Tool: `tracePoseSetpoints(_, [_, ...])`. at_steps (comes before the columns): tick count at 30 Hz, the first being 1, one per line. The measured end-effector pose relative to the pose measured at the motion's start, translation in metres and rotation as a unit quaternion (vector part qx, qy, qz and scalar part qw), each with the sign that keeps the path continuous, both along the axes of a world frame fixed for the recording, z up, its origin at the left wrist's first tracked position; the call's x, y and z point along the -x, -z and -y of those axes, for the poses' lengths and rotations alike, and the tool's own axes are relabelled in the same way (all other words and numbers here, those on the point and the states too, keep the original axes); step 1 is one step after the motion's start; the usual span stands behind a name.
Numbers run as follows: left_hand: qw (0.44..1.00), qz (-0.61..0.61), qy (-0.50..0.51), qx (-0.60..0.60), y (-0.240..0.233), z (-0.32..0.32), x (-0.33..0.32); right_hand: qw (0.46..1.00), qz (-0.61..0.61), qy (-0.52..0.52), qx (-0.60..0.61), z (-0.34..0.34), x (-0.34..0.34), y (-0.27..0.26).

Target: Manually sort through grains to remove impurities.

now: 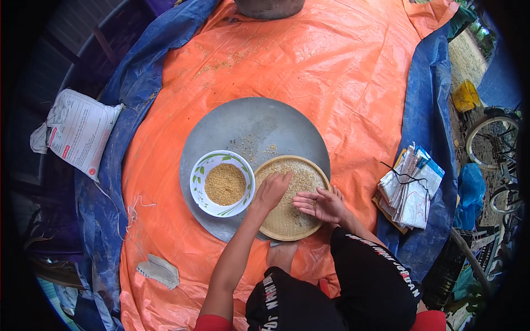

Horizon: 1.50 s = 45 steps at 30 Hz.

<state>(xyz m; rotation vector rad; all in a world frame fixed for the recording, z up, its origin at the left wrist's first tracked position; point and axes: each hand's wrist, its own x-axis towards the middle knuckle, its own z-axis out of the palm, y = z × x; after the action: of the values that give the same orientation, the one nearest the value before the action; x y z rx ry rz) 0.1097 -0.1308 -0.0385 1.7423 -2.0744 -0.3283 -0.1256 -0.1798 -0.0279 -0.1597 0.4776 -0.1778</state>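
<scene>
A round woven winnowing tray (285, 236) holds pale grain mixed with golden husked-looking kernels. Over its left part is my left hand (273, 190), fingers bent with the fingertips near the grain; whether it pinches anything is hidden. My right hand (321, 205) is at the tray's right side, palm turned up and fingers apart, with perhaps a few grains on it. Left of the tray, a white bowl with green leaf patterns (198, 197) contains golden unhusked grain (225, 184). Both stand on a round grey metal tray (256, 120), where loose grains (271, 149) are scattered.
An orange tarpaulin (356, 82) lies over a blue one (428, 99). A white printed sack (83, 128) is at left, a tied bundle of folded sacks (410, 188) at right. A large pot (270, 9) stands at the top; a yellow bucket (466, 96) and bicycle wheels (492, 142) are farther right.
</scene>
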Motion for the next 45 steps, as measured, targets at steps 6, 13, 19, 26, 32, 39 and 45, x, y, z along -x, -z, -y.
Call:
tracePoseSetpoints(6, [1.0, -0.003, -0.012, 0.004, 0.009, -0.004, -0.002, 1.0, 0.003, -0.001, -0.002, -0.001, -0.002, -0.001])
tracePoseSetpoints(13, [0.93, -0.332, -0.149, -0.053, -0.007, -0.025, 0.016, 1.0, 0.002, 0.007, -0.008, 0.001, 0.0, 0.0])
tracePoseSetpoints(19, [0.848, -0.492, -0.174, -0.094, -0.027, -0.04, 0.044, 0.999, 0.0, 0.027, -0.033, -0.002, 0.0, 0.008])
tracePoseSetpoints(26, [0.862, -0.469, -0.15, -0.121, -0.05, -0.035, 0.073, 0.997, 0.032, 0.044, -0.05, -0.002, 0.008, 0.027])
tracePoseSetpoints(32, [0.884, -0.397, -0.239, -0.058, -0.036, -0.04, 0.053, 0.999, 0.026, 0.023, -0.027, 0.001, 0.004, 0.01])
tracePoseSetpoints(39, [0.917, -0.278, -0.284, -0.036, -0.027, -0.055, 0.041, 0.999, 0.042, 0.021, -0.027, 0.001, 0.0, 0.003])
tracePoseSetpoints(45, [0.965, -0.232, -0.12, -0.022, -0.041, -0.046, 0.064, 0.997, 0.054, 0.02, -0.042, -0.002, 0.005, 0.013])
